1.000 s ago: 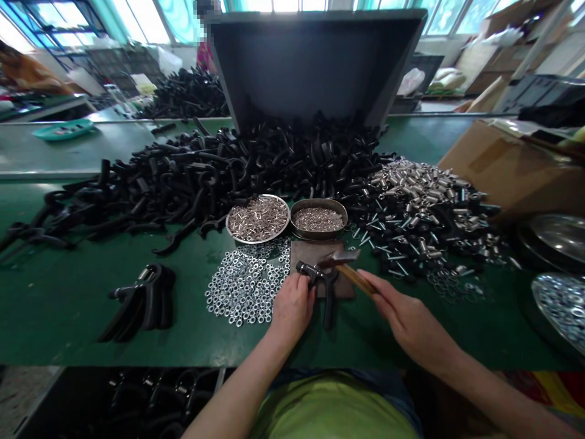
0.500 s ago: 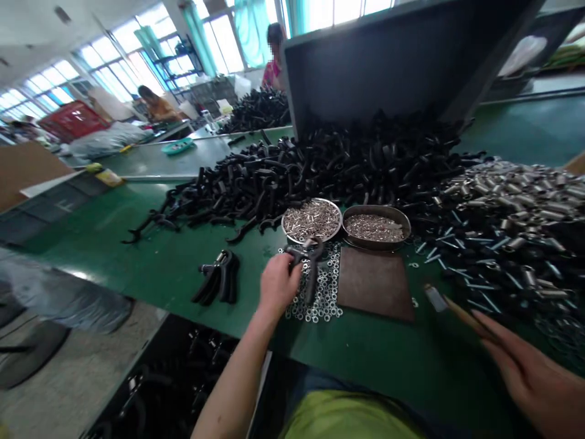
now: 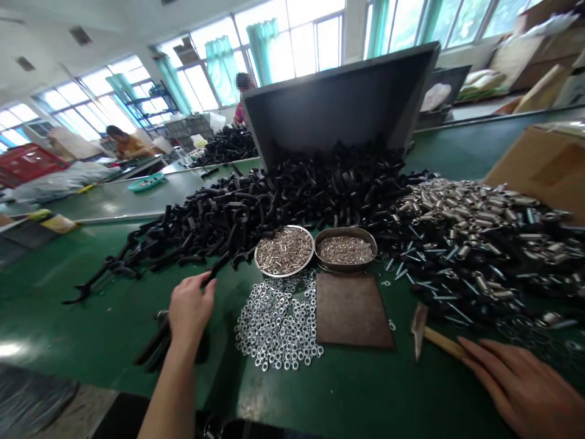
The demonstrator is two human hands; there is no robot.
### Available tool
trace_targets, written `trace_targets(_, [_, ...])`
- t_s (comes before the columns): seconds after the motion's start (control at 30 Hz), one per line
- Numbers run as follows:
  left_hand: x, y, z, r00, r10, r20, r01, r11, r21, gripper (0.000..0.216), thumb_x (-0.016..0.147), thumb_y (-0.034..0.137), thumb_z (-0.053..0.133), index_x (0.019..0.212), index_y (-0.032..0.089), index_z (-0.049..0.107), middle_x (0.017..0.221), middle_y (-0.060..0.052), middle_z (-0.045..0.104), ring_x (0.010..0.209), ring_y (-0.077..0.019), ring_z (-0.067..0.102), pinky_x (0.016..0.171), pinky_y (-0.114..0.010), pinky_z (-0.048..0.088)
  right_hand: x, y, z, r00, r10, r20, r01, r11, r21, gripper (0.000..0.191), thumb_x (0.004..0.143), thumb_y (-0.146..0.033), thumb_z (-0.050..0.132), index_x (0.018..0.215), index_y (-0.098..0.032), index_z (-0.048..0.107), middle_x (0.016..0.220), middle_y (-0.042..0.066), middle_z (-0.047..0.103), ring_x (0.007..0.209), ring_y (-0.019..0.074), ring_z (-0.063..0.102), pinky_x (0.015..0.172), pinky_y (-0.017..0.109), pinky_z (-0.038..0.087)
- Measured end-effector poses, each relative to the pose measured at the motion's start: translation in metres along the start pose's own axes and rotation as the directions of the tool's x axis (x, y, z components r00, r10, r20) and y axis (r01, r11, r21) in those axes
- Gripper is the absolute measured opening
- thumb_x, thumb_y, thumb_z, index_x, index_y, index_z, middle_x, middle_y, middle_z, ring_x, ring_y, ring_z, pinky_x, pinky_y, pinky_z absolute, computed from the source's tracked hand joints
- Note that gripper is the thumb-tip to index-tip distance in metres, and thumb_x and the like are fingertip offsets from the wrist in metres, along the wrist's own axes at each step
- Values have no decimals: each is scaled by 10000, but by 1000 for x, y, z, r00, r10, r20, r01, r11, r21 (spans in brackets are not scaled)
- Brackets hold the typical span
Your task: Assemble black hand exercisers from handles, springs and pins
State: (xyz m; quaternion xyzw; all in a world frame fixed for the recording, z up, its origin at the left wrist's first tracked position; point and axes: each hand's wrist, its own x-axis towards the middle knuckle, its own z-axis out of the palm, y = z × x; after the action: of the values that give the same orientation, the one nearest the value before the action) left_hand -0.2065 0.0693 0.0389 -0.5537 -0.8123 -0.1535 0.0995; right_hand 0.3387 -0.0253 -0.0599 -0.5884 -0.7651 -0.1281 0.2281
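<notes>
My left hand pinches the near end of a black plastic handle at the front edge of a large heap of similar handles. Below that wrist, partly hidden by it, lie several black handles joined with metal springs. My right hand is closed loosely around the wooden shaft of a hammer, its metal head low over the green table. Between my hands are a spread of shiny nuts and a brown square plate.
A round dish of small metal pins and an oval tin of tiny metal parts stand behind the plate. Springs and bolts are heaped at right, near a cardboard box. A tipped grey bin stands behind; two people sit farther back.
My left hand has let go of the spring-joined handles, now on the table at left, and moved to a handle at the heap. My right hand has lowered the hammer. The view has turned right.
</notes>
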Motion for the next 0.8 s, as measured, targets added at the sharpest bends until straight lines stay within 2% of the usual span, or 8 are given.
trace_targets(0.07, [20, 69, 15, 968, 247, 46, -229, 944, -239, 311, 852, 333, 474, 1031, 155, 655, 1028, -95, 658, 968, -234, 577, 874, -355, 457, 21, -11, -5, 995, -101, 7, 101, 995, -21, 324, 884, -368, 399, 973, -249, 687, 930, 93, 675, 832, 251, 619, 749, 393, 474])
trace_targets(0.17, [47, 181, 41, 827, 556, 85, -475, 772, -422, 243, 860, 249, 481, 982, 175, 678, 1028, -76, 665, 994, -210, 573, 914, -335, 433, 52, -27, -7, 984, -176, -18, 176, 984, 14, 287, 900, -281, 412, 1009, -207, 667, 913, 91, 654, 820, 207, 607, 737, 335, 486])
trace_targets(0.27, [63, 280, 65, 720, 687, 98, -569, 665, -483, 221, 843, 227, 515, 979, 207, 688, 1013, -44, 668, 989, -178, 577, 911, -280, 432, 76, -40, -7, 982, -186, -12, 187, 979, 79, 262, 893, -199, 428, 1037, -187, 648, 913, 83, 635, 831, 185, 591, 740, 304, 488])
trace_targets(0.37, [61, 349, 77, 642, 760, 104, -614, 590, -523, 251, 817, 196, 523, 1012, 206, 681, 1037, -55, 644, 1007, -189, 565, 903, -290, 437, 92, -47, -9, 988, -152, -4, 152, 983, 107, 269, 873, -135, 438, 1043, -176, 641, 916, 82, 629, 851, 189, 581, 754, 311, 486])
trace_targets(0.5, [41, 391, 81, 523, 841, 140, -640, 496, -587, 256, 656, 163, 666, 897, 239, 707, 1033, -37, 620, 1004, -221, 555, 880, -314, 448, 104, -42, -12, 995, -96, 3, 94, 987, 128, 257, 865, -118, 433, 985, -163, 656, 893, 84, 632, 827, 189, 577, 738, 312, 489])
trace_targets(0.57, [32, 396, 83, 518, 842, 150, -616, 489, -618, 247, 591, 134, 706, 822, 223, 707, 1044, -47, 609, 1008, -248, 548, 891, -356, 439, 109, -34, -10, 997, -67, 33, 61, 988, 142, 258, 870, -125, 426, 973, -160, 660, 899, 86, 637, 824, 187, 574, 736, 309, 489])
trace_targets(0.67, [28, 395, 85, 589, 799, 120, -531, 495, -687, 214, 620, 113, 694, 814, 202, 679, 1045, -60, 615, 1059, -265, 524, 943, -407, 396, 123, -16, -3, 998, -1, 66, -8, 992, 129, 251, 890, -158, 428, 973, -164, 665, 914, 82, 643, 850, 192, 565, 766, 314, 476])
trace_targets(0.8, [36, 381, 79, 735, 673, 82, -334, 464, -821, 147, 813, 216, 544, 943, 167, 591, 998, -79, 644, 976, -210, 584, 876, -377, 450, 159, 12, 8, 985, 107, 135, -102, 994, -45, 273, 907, -175, 411, 1005, -156, 666, 968, 89, 651, 934, 203, 531, 829, 305, 430])
